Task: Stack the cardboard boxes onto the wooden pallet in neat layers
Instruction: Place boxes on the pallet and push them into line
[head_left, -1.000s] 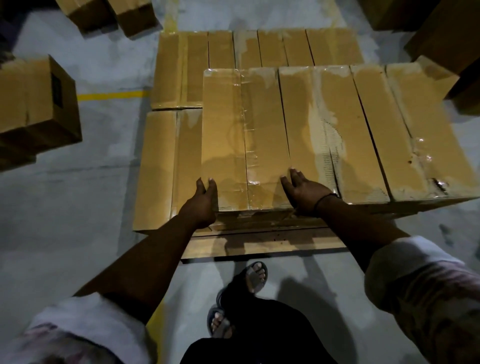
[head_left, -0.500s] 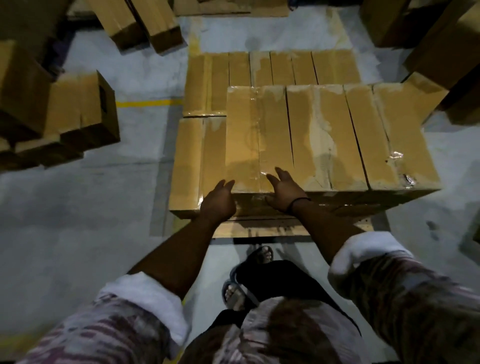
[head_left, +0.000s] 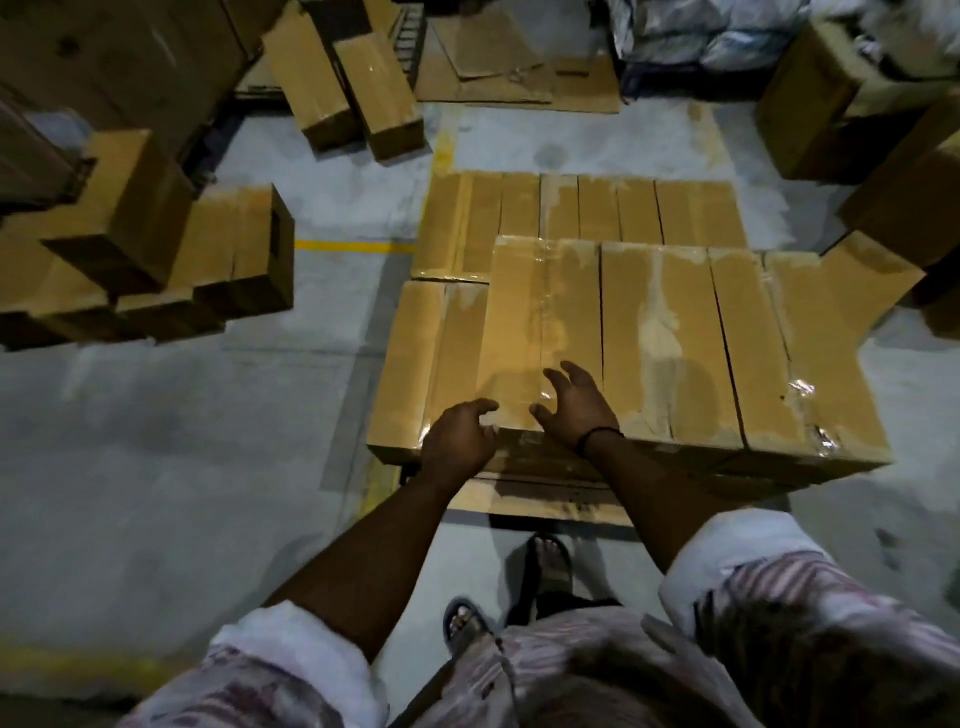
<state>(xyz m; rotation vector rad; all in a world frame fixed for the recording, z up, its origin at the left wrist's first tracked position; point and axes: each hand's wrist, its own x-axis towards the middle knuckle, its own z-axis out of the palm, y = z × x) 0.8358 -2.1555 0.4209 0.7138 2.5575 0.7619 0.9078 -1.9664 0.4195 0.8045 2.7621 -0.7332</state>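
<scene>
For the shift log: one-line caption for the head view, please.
Left hand and right hand, fingers loosely curled, at the near end of the leftmost top-layer box on the wooden pallet.

Long brown taped cardboard boxes (head_left: 665, 338) cover the pale wooden pallet (head_left: 545, 499), with a second layer on its near half. At that layer's near-left box, the left hand (head_left: 457, 441) curls loosely by the corner and the right hand (head_left: 576, 405) spreads over the top.

A warehouse; cardboard boxes (head_left: 660, 332) piled across painted concrete floor (head_left: 156, 441).
</scene>
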